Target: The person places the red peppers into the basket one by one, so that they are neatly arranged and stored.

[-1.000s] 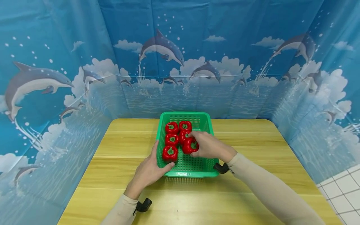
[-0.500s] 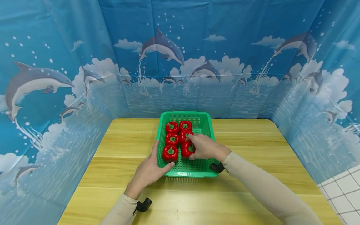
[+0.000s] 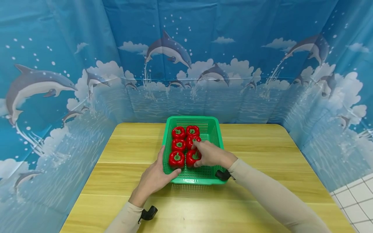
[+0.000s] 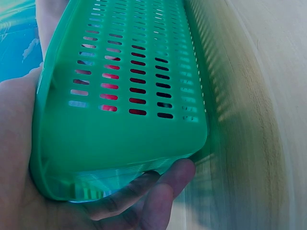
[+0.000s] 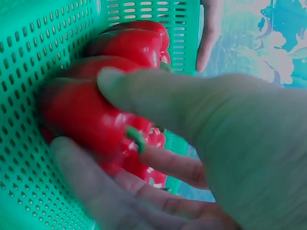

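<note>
A green plastic basket (image 3: 201,182) holds several red bell peppers with green stems, standing in two rows. My left hand (image 3: 154,176) grips its near left corner, thumb over the rim; the left wrist view shows the fingers curled against the basket's outer side and underside. Inside the basket, my right hand (image 3: 212,155) holds the nearest bell pepper (image 5: 81,115) of the right row between thumb and fingers. That pepper is beside the front bell pepper (image 3: 176,159) of the left row. Behind it, a bell pepper (image 3: 191,141) is partly covered by my right fingers.
The basket stands on a wooden table (image 3: 256,142) near its back edge. A blue curtain (image 3: 233,100) printed with dolphins closes off the back and sides. White floor tiles (image 3: 355,200) show at the lower right.
My right hand has moved left and slightly toward me with the bell pepper, bringing it next to the front pepper of the left row. The left hand has kept its place.
</note>
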